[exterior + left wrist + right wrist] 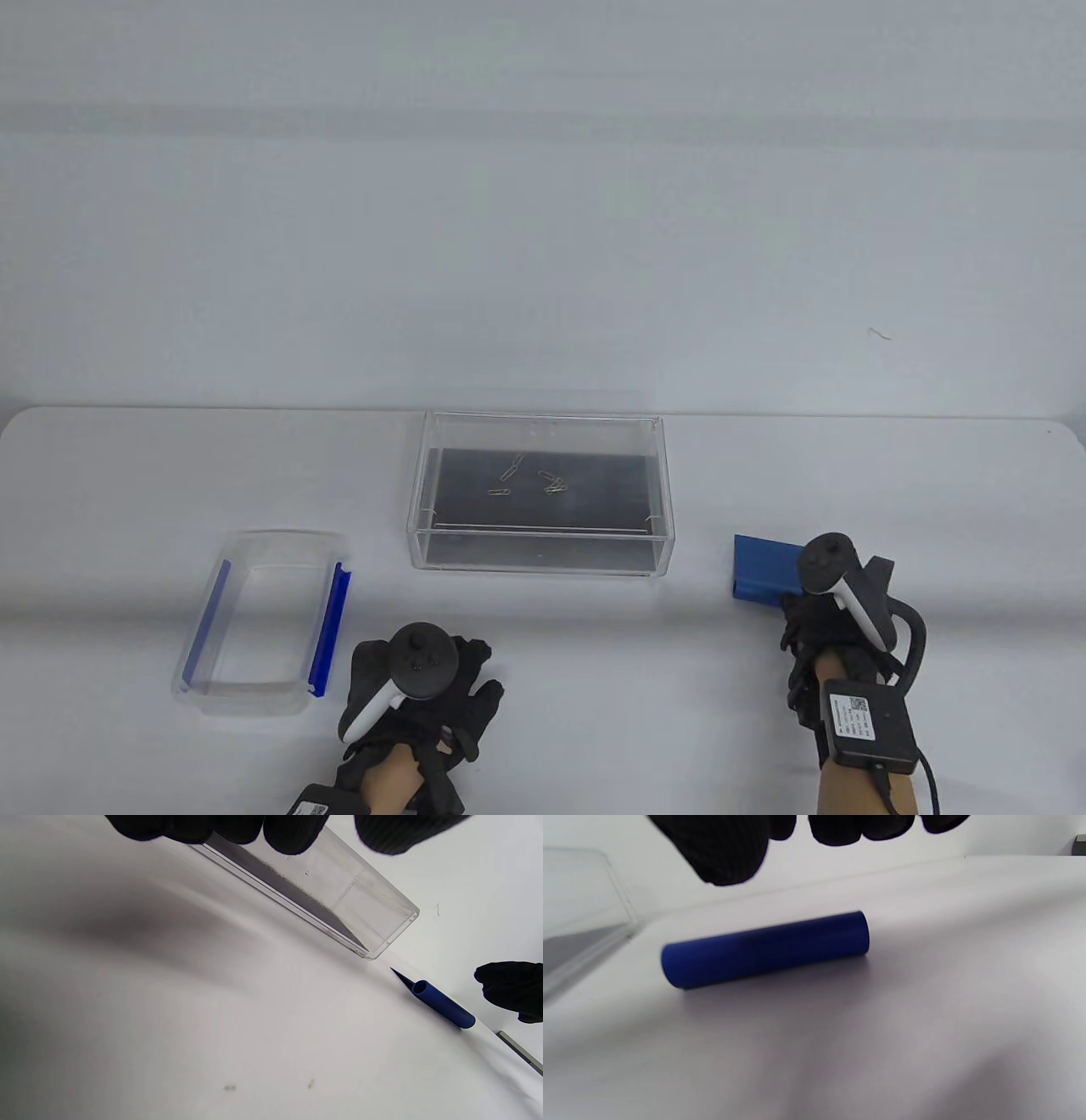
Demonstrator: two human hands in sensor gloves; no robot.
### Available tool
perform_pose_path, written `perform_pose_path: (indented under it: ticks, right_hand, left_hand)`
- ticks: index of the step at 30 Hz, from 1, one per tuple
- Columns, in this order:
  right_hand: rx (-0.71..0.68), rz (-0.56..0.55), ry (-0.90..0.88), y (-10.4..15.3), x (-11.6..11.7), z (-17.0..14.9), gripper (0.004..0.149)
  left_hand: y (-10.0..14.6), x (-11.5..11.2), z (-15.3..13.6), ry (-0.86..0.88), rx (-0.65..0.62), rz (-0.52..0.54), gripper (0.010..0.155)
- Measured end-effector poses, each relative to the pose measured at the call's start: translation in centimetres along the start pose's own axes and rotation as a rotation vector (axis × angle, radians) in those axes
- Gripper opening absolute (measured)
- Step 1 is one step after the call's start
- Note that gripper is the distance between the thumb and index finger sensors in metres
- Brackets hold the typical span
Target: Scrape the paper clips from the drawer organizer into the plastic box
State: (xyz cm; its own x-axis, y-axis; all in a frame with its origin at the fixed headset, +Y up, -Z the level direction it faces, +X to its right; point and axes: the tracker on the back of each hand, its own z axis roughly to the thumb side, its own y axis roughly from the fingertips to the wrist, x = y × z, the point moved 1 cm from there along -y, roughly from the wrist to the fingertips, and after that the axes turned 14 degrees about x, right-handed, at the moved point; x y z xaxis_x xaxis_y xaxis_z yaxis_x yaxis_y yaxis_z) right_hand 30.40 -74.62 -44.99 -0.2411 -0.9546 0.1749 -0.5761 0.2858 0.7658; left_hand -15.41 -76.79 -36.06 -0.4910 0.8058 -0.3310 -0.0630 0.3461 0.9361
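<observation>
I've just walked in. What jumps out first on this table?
A clear tray at the middle with a dark floor and a few paper clips in it. At left, an empty box with blue clasps; at right, a blue scraper just ahead of the right hand.

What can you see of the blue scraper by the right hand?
The blue scraper looks like matte plastic: a flat blade tapering to a thin edge, with a rolled, tube-like handle along its near side, hollow at the end. It lies flat on the white table, right of the clear drawer organizer and apart from it. The right hand hovers above its near edge; no grip is visible.
</observation>
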Motion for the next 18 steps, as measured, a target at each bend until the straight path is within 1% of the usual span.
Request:
perform_pose_path:
  ticks: [6,11,14,18]
  right_hand:
    - [0.011,0.024,0.175,-1.5,2.1,1.5,0.068]
    - [0.006,0.048,0.242,-2.1,3.3,2.5,0.065]
    - [-0.016,-0.023,0.256,-2.1,3.3,3.1,0.062]
    - [-0.045,-0.060,0.294,-2.0,3.4,3.6,0.060]
  left_hand:
    - [-0.4,0.2,-0.5,-0.002,0.025,-0.004,0.067]
    - [-0.5,0.3,-0.9,0.005,0.040,-0.006,0.067]
    - [-0.6,0.4,-1.1,0.006,0.051,-0.007,0.067]
    - [-0.7,0.8,-1.3,0.010,0.062,-0.002,0.067]
